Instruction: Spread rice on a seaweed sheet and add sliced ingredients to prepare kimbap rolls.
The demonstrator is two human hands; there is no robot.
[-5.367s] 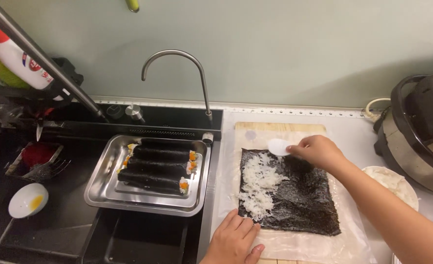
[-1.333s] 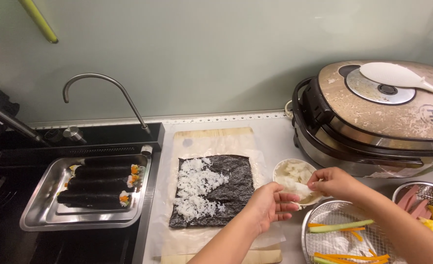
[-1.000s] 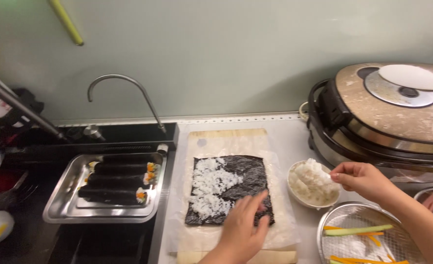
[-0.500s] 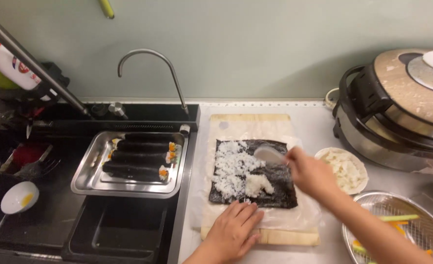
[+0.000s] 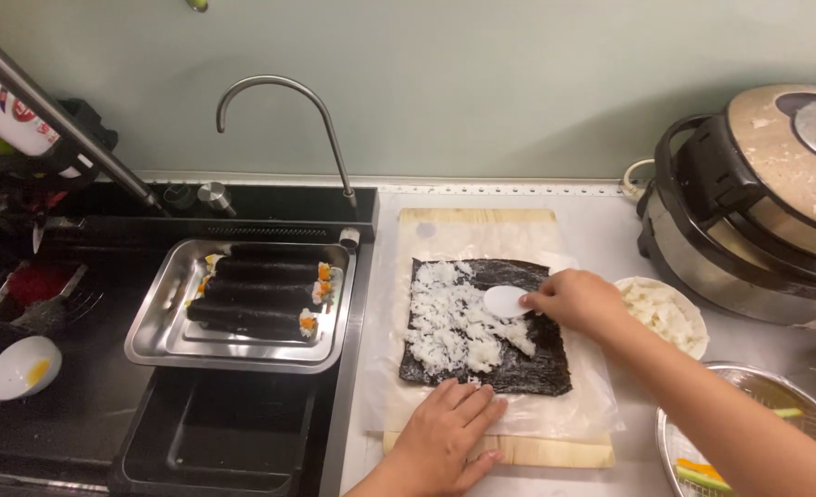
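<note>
Rice-covered seaweed sheet (image 5: 486, 327), white paddle (image 5: 506, 301)

A dark seaweed sheet (image 5: 495, 354) lies on clear plastic wrap (image 5: 385, 368) over a wooden cutting board (image 5: 463, 223) on the desk (image 5: 601, 225). White rice (image 5: 449, 322) covers the sheet's left half. The right hand (image 5: 578, 302) holds a white rice paddle (image 5: 506, 301) flat on the rice. The left hand (image 5: 445, 440) presses palm-down on the wrap at the sheet's near edge. A bowl of rice (image 5: 670, 317) sits just right of the board, before a rice cooker (image 5: 758, 202). Left, over the black sink (image 5: 104, 405), a steel tray (image 5: 164, 336) carries finished seaweed rolls (image 5: 260, 290).
</note>
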